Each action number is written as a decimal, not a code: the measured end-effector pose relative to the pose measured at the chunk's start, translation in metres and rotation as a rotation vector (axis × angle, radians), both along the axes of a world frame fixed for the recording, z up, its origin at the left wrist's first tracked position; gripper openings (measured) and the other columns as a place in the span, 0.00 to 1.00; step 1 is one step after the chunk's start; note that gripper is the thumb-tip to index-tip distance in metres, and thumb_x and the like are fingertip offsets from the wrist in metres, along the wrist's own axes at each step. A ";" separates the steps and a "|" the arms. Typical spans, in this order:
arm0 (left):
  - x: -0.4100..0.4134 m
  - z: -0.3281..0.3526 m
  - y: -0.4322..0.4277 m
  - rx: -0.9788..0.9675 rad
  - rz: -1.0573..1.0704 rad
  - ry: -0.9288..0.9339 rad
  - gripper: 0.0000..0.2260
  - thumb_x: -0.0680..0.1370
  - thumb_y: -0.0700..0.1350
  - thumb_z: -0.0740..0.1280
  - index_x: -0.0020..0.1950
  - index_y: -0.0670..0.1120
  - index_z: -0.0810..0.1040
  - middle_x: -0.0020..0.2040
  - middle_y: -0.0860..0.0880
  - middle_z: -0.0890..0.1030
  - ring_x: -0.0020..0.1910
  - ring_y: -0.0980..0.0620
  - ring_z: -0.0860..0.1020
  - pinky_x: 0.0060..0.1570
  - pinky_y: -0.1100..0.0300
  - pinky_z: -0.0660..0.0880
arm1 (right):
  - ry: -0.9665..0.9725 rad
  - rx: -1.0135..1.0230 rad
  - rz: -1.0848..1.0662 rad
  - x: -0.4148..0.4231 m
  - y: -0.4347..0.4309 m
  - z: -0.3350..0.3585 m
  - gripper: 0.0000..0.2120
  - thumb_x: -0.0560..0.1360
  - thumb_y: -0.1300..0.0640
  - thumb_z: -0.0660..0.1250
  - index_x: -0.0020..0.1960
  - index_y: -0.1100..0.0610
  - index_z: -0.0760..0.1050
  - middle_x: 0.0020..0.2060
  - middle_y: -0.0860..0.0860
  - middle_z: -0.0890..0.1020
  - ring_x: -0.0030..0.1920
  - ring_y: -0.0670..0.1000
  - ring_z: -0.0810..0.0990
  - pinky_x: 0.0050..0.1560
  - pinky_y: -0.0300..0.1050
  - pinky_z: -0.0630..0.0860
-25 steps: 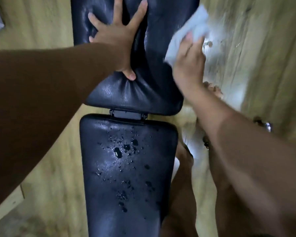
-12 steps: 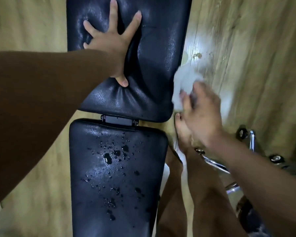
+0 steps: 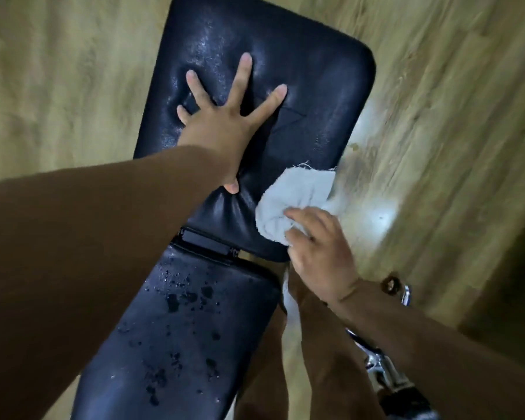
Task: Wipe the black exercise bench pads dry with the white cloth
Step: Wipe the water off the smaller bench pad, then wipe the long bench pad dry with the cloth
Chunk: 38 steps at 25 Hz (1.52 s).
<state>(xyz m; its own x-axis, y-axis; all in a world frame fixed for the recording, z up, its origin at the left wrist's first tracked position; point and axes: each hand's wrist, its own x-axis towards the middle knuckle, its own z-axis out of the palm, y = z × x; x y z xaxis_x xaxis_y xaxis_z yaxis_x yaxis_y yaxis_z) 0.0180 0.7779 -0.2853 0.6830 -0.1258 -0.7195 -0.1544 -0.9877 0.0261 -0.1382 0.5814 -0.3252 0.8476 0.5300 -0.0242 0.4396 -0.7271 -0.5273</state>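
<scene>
The black bench has two pads joined by a hinge (image 3: 206, 242). On the far pad (image 3: 322, 95) my left hand (image 3: 225, 128) presses flat with fingers spread, denting the cushion. My right hand (image 3: 319, 250) grips the bunched white cloth (image 3: 294, 201) against the far pad's near right corner. The near pad (image 3: 176, 338) carries several water drops and small puddles across its middle. The far pad shows a dull wet sheen near its top.
Wooden floor (image 3: 58, 86) surrounds the bench, with a wet, shiny patch (image 3: 373, 213) to the right of the far pad. Chrome frame parts (image 3: 379, 368) and my legs (image 3: 322, 365) lie at the lower right, beside the near pad.
My right hand has brought the cloth down from the far pad's upper right, past its right edge, onto the near right corner. My left hand has stayed pressed on the pad.
</scene>
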 end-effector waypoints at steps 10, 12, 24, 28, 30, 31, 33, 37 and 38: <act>-0.004 -0.001 0.003 -0.025 -0.036 -0.024 0.70 0.56 0.45 0.85 0.71 0.68 0.28 0.74 0.51 0.23 0.71 0.21 0.39 0.65 0.26 0.60 | -0.122 -0.420 -0.473 0.199 0.017 0.009 0.17 0.70 0.49 0.54 0.54 0.53 0.72 0.51 0.57 0.79 0.54 0.62 0.76 0.59 0.56 0.67; -0.012 0.004 0.007 -0.078 -0.008 -0.054 0.68 0.58 0.46 0.84 0.75 0.64 0.31 0.76 0.50 0.26 0.73 0.24 0.38 0.68 0.28 0.56 | -0.121 -0.346 -0.317 0.122 0.038 0.010 0.12 0.70 0.49 0.60 0.47 0.56 0.74 0.41 0.59 0.79 0.45 0.62 0.77 0.49 0.54 0.71; -0.260 0.010 0.174 -0.269 0.477 -0.446 0.20 0.81 0.53 0.56 0.63 0.42 0.75 0.61 0.41 0.77 0.60 0.36 0.73 0.58 0.46 0.71 | -0.196 -0.420 -0.529 0.112 0.102 0.000 0.24 0.77 0.44 0.50 0.66 0.55 0.67 0.59 0.58 0.77 0.58 0.63 0.76 0.54 0.57 0.72; -0.315 0.007 0.173 -0.298 0.458 -0.435 0.25 0.80 0.55 0.52 0.66 0.39 0.74 0.65 0.40 0.75 0.64 0.36 0.72 0.63 0.45 0.71 | -0.127 -0.279 0.135 -0.025 0.161 0.000 0.15 0.77 0.48 0.58 0.55 0.58 0.73 0.42 0.58 0.81 0.39 0.63 0.80 0.37 0.53 0.74; -0.323 0.004 0.167 -0.250 0.487 -0.390 0.28 0.80 0.57 0.51 0.70 0.39 0.71 0.70 0.40 0.72 0.67 0.37 0.69 0.66 0.44 0.69 | -0.155 -0.275 0.343 -0.014 0.159 0.000 0.13 0.76 0.49 0.61 0.50 0.59 0.74 0.32 0.58 0.80 0.29 0.63 0.78 0.29 0.50 0.72; -0.327 0.002 0.163 -0.217 0.507 -0.372 0.28 0.81 0.57 0.50 0.72 0.40 0.69 0.72 0.42 0.70 0.68 0.38 0.67 0.67 0.43 0.68 | -0.220 -0.287 0.364 0.000 0.159 -0.002 0.13 0.76 0.48 0.61 0.49 0.59 0.75 0.29 0.57 0.79 0.26 0.62 0.77 0.27 0.48 0.71; -0.330 -0.003 0.159 -0.182 0.531 -0.371 0.28 0.81 0.58 0.52 0.74 0.41 0.67 0.74 0.43 0.68 0.69 0.40 0.66 0.66 0.44 0.68 | -0.273 -0.346 0.292 0.009 0.165 -0.003 0.14 0.76 0.48 0.60 0.51 0.58 0.74 0.29 0.56 0.78 0.26 0.62 0.76 0.28 0.48 0.70; -0.335 -0.007 0.161 -0.217 0.528 -0.415 0.27 0.80 0.56 0.56 0.75 0.41 0.66 0.74 0.44 0.68 0.66 0.41 0.68 0.63 0.48 0.70 | -0.196 -0.248 0.204 -0.014 0.227 -0.002 0.16 0.81 0.47 0.55 0.60 0.57 0.70 0.42 0.57 0.81 0.41 0.63 0.78 0.36 0.49 0.63; -0.336 -0.009 0.162 -0.220 0.514 -0.420 0.27 0.80 0.55 0.56 0.75 0.41 0.66 0.75 0.45 0.68 0.66 0.41 0.68 0.63 0.48 0.70 | -0.183 -0.230 0.259 -0.013 0.243 0.001 0.16 0.80 0.47 0.54 0.60 0.56 0.71 0.43 0.56 0.82 0.42 0.63 0.78 0.37 0.48 0.62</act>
